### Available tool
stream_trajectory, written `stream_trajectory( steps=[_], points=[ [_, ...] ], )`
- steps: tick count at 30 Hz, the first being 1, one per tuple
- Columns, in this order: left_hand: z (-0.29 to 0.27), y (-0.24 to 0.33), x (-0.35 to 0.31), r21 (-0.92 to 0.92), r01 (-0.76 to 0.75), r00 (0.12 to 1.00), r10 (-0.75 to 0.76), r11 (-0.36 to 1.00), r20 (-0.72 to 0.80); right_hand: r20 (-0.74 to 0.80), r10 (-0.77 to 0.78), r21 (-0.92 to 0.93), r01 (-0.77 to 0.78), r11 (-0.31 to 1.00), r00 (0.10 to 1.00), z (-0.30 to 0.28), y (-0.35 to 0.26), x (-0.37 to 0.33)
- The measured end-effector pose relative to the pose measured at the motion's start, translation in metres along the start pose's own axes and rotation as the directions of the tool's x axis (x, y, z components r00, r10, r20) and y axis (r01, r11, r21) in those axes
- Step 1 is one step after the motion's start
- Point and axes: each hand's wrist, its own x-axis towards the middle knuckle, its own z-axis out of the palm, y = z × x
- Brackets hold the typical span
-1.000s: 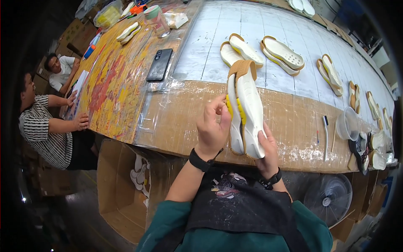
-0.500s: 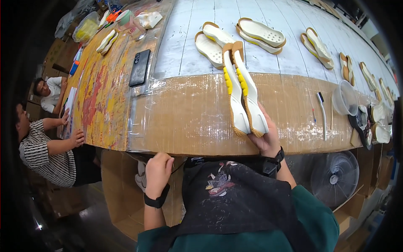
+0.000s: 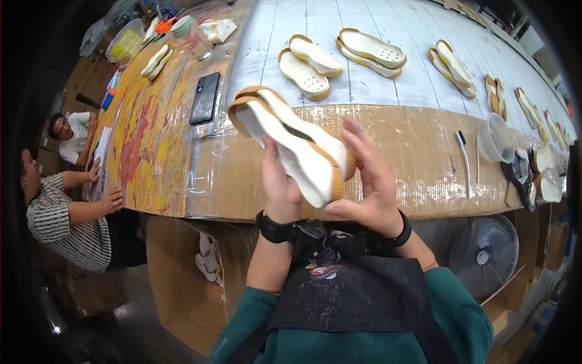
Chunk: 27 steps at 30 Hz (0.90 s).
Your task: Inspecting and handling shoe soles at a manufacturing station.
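Observation:
A pair of shoe soles (image 3: 309, 161), white inside with tan rims and undersides, is held tilted above the cardboard-covered table edge. My left hand (image 3: 282, 188) grips the pair from the near left side, its thumb pressed along one white face. Around the soles' near right end, my right hand (image 3: 374, 188) stands open, thumb and fingers spread apart. Whether its fingertips touch the rims I cannot tell. Beyond the held pair, another pair of soles (image 3: 306, 76) lies on the white tabletop, with a further stacked pair (image 3: 373, 51) to its right.
More soles (image 3: 453, 70) line the white table toward the right. A toothbrush-like brush (image 3: 465, 164) and a clear plastic tub (image 3: 494, 139) sit at right. A black phone (image 3: 205, 98) lies at left. Two people are at the left side; a fan (image 3: 483, 257) stands below right.
The soles have moved left and nearer, and turned to show their white insides. My left hand has risen from the table edge and taken hold; my right hand has opened.

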Motion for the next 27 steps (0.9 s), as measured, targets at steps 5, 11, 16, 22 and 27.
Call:
stream_trajectory(
  steps=[5,11,16,22,27],
  points=[
    [0.007,-0.003,-0.004,0.049,-0.013,0.982,0.022,0.999,-0.185,-0.052,0.2,-0.06,-0.203,0.977,0.978,0.017,0.003,-0.003],
    [-0.002,0.012,-0.016,0.395,-0.102,0.995,0.102,0.913,0.021,0.035,0.096,-0.006,-0.096,0.995,0.995,0.014,0.007,0.002],
    [0.0,0.011,-0.024,-0.002,0.02,0.954,-0.019,1.0,0.298,0.085,0.181,0.372,-0.2,0.906,0.98,0.012,0.012,-0.014],
    [-0.007,0.007,-0.029,0.032,-0.047,0.996,0.044,0.998,0.076,0.027,0.165,0.11,-0.167,0.98,0.986,0.009,0.013,-0.037],
    [-0.017,0.012,-0.045,0.158,-0.075,0.995,0.065,0.985,0.07,0.425,0.312,0.129,-0.399,0.908,0.849,-0.02,0.002,-0.013]
  ],
)
